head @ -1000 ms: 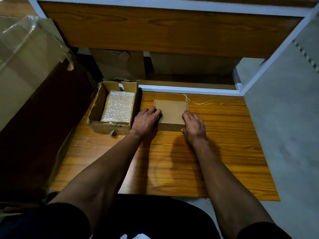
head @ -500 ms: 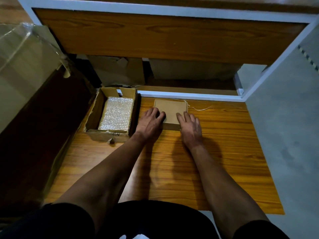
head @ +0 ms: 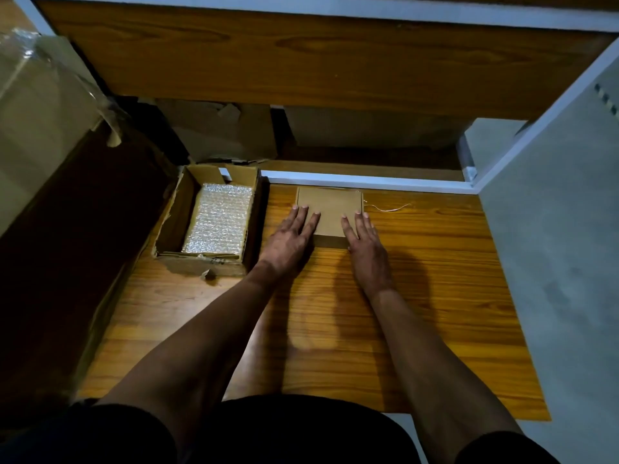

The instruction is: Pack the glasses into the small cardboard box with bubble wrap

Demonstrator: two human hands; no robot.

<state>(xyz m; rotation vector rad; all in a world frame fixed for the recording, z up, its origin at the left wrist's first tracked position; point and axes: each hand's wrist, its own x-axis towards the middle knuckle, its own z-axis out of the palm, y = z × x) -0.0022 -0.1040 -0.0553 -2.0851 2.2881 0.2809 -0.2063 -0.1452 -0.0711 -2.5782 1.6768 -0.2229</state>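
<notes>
A small closed cardboard box (head: 330,209) lies flat on the wooden table, against the white rail at the table's far edge. My left hand (head: 289,237) rests flat with straight fingers on the box's left part. My right hand (head: 363,244) lies flat on its right part, fingers straight. To the left stands a larger open cardboard box (head: 174,226) holding a stack of bubble wrap (head: 219,222). No glasses are visible.
A thin loose string (head: 388,207) lies just right of the small box. A dark panel and a plastic-wrapped carton (head: 40,122) stand at the left. More cardboard boxes (head: 227,132) sit under the wooden shelf (head: 301,61) behind. Grey floor lies to the right.
Both hands have pushed the small box away from me until it meets the white rail, and their fingers now reach further over its top.
</notes>
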